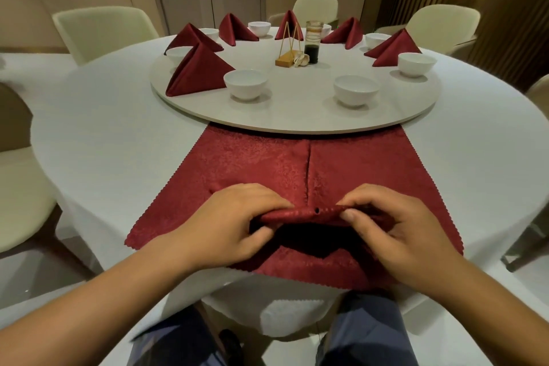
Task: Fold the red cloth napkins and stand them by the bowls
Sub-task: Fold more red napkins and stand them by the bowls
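Standing on the turntable [297, 116] at the left, a folded napkin [199, 71] sits just beside a white bowl [246, 84]. Nearer, the left hand [234, 223] pinches a lifted fold of the red napkin [252, 157] spread on the white table [104, 134]; the right hand [395, 232] pinches the same fold, and beyond it a second bowl [356, 90] stands on the turntable

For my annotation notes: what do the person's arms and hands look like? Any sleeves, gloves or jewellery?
The left arm and right arm are bare to the frame edge; no sleeves show. The left hand and right hand wear no gloves, and no ring, watch or bracelet is visible.
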Demonstrator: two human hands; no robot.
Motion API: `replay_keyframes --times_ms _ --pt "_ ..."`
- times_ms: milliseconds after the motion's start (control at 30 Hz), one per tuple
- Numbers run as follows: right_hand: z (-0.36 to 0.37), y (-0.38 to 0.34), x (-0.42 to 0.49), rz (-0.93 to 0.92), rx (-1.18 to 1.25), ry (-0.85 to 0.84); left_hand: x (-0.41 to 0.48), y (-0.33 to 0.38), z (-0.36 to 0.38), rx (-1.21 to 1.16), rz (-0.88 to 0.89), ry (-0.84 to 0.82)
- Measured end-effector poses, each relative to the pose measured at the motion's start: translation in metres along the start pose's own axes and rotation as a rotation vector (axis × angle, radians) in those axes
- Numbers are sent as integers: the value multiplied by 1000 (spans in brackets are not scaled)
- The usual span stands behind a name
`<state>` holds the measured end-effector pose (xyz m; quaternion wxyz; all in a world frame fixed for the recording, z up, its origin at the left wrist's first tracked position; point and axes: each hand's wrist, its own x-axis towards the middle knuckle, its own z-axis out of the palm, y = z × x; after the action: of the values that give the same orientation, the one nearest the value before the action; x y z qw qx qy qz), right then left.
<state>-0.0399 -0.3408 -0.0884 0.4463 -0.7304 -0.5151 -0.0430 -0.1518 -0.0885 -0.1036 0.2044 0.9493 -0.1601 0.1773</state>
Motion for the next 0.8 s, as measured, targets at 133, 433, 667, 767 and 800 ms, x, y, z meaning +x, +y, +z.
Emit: replay_keyframes --times_ms 133,433,667,767,800 --pt "-12 4 2 28 -103 -46 1 -6 -1 -95 -76 -15" --pt "-25 -10 3 264 129 -111 10 15 -29 -561 -325 -151" --pt "-32 17 60 762 431 -247 52 -23 -46 -672 -692 -250" --pt "-20 52 82 854 290 -163 61 -55 -34 -405 -774 -234" --pt "-16 63 87 838 208 -158 62 -62 -30 -343 -788 -225"
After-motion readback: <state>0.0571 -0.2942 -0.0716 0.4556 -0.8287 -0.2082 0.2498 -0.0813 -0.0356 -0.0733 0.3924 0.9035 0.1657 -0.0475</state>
